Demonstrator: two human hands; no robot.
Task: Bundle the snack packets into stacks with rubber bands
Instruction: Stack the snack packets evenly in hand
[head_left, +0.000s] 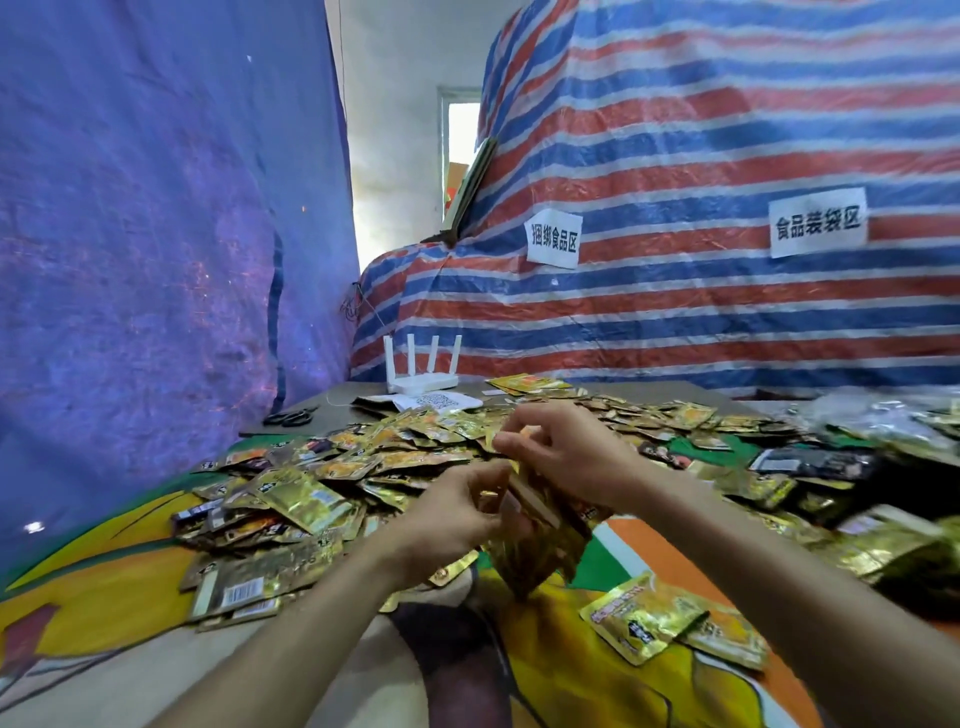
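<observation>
A stack of gold foil snack packets (540, 540) stands on edge above the table, held between both hands. My left hand (452, 514) grips the stack's left side with curled fingers. My right hand (566, 457) holds its top from the right, fingers curled over the upper edge. A wide heap of loose gold packets (322, 483) covers the table behind and to the left of the hands. I cannot make out a rubber band.
Two loose packets (654, 618) lie at the front right on the colourful table cover (104, 587). Dark bags and more packets (852, 478) pile up at right. Scissors (291, 417) and a white router (423, 382) sit at the back. Tarpaulins enclose the table.
</observation>
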